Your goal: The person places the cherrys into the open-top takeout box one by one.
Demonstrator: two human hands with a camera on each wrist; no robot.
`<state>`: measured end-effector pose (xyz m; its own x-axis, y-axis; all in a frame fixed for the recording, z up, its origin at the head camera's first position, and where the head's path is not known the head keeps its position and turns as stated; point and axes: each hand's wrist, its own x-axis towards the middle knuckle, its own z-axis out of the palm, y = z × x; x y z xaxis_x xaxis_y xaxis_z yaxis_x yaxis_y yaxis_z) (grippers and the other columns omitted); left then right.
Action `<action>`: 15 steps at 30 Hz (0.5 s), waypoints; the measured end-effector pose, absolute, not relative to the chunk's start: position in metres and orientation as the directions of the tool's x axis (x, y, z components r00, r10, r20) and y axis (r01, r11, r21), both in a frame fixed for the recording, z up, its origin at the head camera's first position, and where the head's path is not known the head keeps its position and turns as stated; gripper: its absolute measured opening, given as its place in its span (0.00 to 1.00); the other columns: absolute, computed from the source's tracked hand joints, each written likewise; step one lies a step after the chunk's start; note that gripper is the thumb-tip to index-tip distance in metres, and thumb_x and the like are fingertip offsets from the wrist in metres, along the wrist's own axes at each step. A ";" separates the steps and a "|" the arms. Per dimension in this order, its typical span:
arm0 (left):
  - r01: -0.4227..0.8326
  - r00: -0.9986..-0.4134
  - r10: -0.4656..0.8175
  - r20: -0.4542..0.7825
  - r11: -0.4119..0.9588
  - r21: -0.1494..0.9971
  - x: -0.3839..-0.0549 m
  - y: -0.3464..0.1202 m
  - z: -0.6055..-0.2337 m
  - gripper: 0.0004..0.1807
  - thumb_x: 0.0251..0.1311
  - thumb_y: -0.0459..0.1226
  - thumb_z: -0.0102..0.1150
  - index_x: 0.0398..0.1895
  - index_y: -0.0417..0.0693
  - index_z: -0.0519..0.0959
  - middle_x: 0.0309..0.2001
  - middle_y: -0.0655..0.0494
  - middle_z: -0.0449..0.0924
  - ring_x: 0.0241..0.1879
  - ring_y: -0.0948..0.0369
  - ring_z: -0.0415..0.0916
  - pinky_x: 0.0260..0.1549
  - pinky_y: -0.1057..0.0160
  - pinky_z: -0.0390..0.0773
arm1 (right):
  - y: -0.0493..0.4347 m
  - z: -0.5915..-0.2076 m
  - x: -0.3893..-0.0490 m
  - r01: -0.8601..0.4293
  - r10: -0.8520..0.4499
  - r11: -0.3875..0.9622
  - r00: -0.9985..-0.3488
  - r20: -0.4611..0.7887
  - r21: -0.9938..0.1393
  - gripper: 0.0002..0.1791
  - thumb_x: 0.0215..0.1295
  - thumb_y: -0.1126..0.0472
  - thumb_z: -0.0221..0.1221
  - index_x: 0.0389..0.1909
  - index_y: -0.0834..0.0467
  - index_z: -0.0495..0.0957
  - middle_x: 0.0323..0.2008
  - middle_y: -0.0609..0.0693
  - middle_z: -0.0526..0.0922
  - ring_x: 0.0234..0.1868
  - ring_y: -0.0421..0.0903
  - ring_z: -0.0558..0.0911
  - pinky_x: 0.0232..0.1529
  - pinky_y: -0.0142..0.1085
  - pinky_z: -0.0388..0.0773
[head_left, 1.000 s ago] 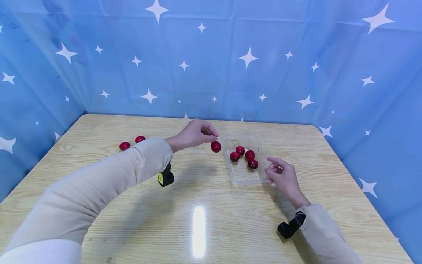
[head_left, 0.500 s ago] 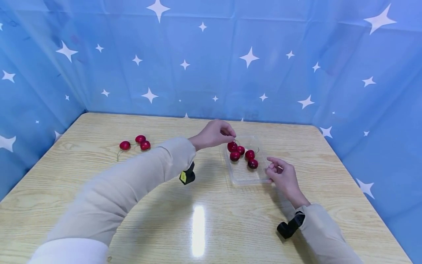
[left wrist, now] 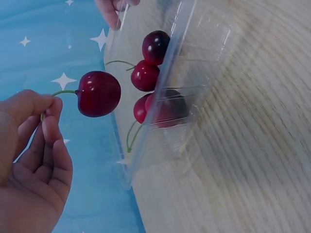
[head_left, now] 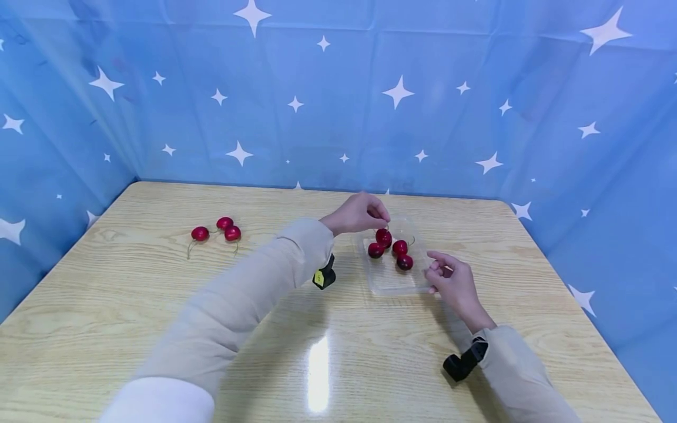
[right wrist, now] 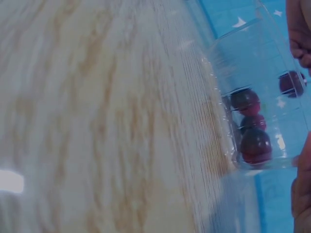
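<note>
My left hand [head_left: 361, 213] pinches the green stem of a dark red cherry [left wrist: 99, 93] between thumb and fingertips. The cherry hangs over the back left part of a clear plastic container [head_left: 396, 291]. Several cherries [head_left: 404, 262] lie inside the container, some with stems showing. At the container's right side, my right hand [head_left: 459, 288] holds the rim between thumb and forefinger. In the right wrist view, cherries [right wrist: 256, 145] show through the clear wall, and the hanging cherry [right wrist: 291, 83] is apart from them.
Three more cherries [head_left: 200, 234] with stems lie on the back left of the wooden table [head_left: 132, 317]. A blue curtain [head_left: 328, 76] with white stars stands behind and beside the table. Black wrist cameras [head_left: 461, 365] are strapped to both wrists.
My left hand has moved right, carrying its cherry from beside the container to over it. The cherries at the left are now fully uncovered. The right hand has stayed at the rim.
</note>
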<state>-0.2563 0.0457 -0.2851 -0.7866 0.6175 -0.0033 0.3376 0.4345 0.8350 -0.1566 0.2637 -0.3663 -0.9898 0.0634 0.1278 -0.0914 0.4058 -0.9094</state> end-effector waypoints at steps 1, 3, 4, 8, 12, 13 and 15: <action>0.331 -0.787 0.617 -0.007 0.432 0.839 -0.257 0.047 -0.287 0.04 0.55 0.32 0.56 0.32 0.40 0.79 0.31 0.53 0.79 0.32 0.61 0.75 0.34 0.69 0.72 | 0.264 -0.366 -0.157 -0.093 0.062 0.409 -0.990 0.129 -0.908 0.21 0.55 0.75 0.52 0.51 0.75 0.67 0.27 0.54 0.69 0.16 0.35 0.71 0.17 0.29 0.73; 0.320 -0.786 0.617 -0.017 0.430 0.844 -0.259 0.048 -0.292 0.04 0.55 0.32 0.57 0.32 0.40 0.79 0.30 0.52 0.79 0.34 0.58 0.75 0.34 0.69 0.72 | 0.264 -0.366 -0.157 -0.095 0.060 0.417 -0.989 0.132 -0.904 0.21 0.55 0.75 0.52 0.51 0.75 0.67 0.27 0.54 0.70 0.16 0.35 0.71 0.17 0.29 0.73; 0.316 -0.785 0.619 -0.021 0.429 0.846 -0.259 0.049 -0.293 0.04 0.55 0.32 0.57 0.32 0.39 0.79 0.30 0.52 0.79 0.35 0.56 0.76 0.34 0.69 0.72 | 0.264 -0.366 -0.156 -0.096 0.059 0.421 -0.989 0.133 -0.902 0.21 0.55 0.75 0.52 0.51 0.75 0.67 0.27 0.54 0.70 0.16 0.35 0.71 0.17 0.29 0.73; 0.307 -0.780 0.625 -0.036 0.432 0.848 -0.261 0.051 -0.297 0.05 0.54 0.32 0.57 0.33 0.39 0.79 0.30 0.52 0.79 0.38 0.52 0.75 0.34 0.69 0.72 | 0.263 -0.365 -0.156 -0.096 0.058 0.428 -0.989 0.134 -0.898 0.21 0.55 0.75 0.53 0.51 0.75 0.67 0.27 0.54 0.70 0.16 0.35 0.71 0.17 0.29 0.73; 0.305 -0.768 0.638 -0.061 0.447 0.841 -0.262 0.054 -0.300 0.04 0.55 0.32 0.57 0.32 0.39 0.79 0.31 0.51 0.79 0.38 0.52 0.75 0.34 0.69 0.72 | 0.264 -0.365 -0.156 -0.096 0.059 0.424 -0.989 0.134 -0.900 0.21 0.55 0.74 0.53 0.51 0.74 0.67 0.27 0.54 0.70 0.17 0.34 0.71 0.17 0.30 0.74; 0.303 -0.761 0.644 -0.071 0.451 0.839 -0.262 0.054 -0.301 0.04 0.55 0.31 0.57 0.32 0.39 0.79 0.31 0.50 0.79 0.38 0.52 0.75 0.34 0.69 0.72 | 0.264 -0.365 -0.156 -0.097 0.059 0.425 -0.989 0.134 -0.900 0.21 0.55 0.74 0.53 0.51 0.74 0.67 0.27 0.54 0.70 0.17 0.34 0.71 0.17 0.30 0.74; 0.298 -0.748 0.657 -0.096 0.462 0.835 -0.263 0.056 -0.304 0.04 0.55 0.31 0.57 0.31 0.40 0.79 0.32 0.50 0.80 0.38 0.51 0.75 0.35 0.66 0.73 | 0.264 -0.365 -0.156 -0.096 0.058 0.424 -0.989 0.133 -0.901 0.21 0.55 0.74 0.53 0.52 0.74 0.67 0.27 0.54 0.70 0.17 0.34 0.71 0.17 0.30 0.74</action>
